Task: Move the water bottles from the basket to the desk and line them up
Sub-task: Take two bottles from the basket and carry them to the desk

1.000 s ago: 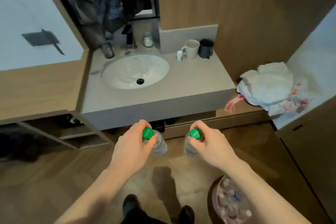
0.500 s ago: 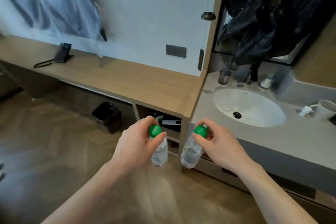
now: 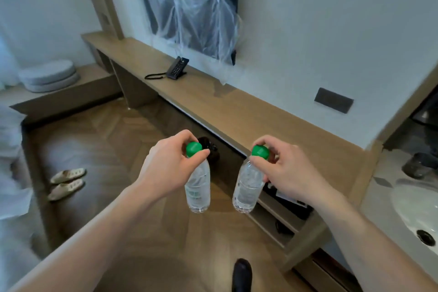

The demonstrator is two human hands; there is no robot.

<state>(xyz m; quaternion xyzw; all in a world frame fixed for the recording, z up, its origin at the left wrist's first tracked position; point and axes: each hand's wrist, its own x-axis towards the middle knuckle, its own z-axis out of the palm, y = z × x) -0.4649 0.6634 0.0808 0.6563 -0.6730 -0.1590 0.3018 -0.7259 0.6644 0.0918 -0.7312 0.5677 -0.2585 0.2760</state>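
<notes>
Two clear water bottles with green caps hang in the air above the wooden floor. My left hand [image 3: 166, 168] pinches the cap of the left bottle [image 3: 198, 189]. My right hand [image 3: 286, 173] pinches the cap of the right bottle [image 3: 247, 187]. Both bottles hang upright, side by side and apart. The long wooden desk [image 3: 237, 111] runs along the wall just beyond and to the right of the hands. The basket is out of view.
A black telephone [image 3: 176, 70] stands on the desk's far part. A plastic-wrapped dark panel [image 3: 189, 5] hangs on the wall above it. A black bin [image 3: 209, 149] sits under the desk. A washbasin [image 3: 417, 211] is at the right, slippers [image 3: 66, 182] at the left.
The view has swung left from the washbasin toward the long desk. Both hands keep holding their bottles by the caps in front of me.
</notes>
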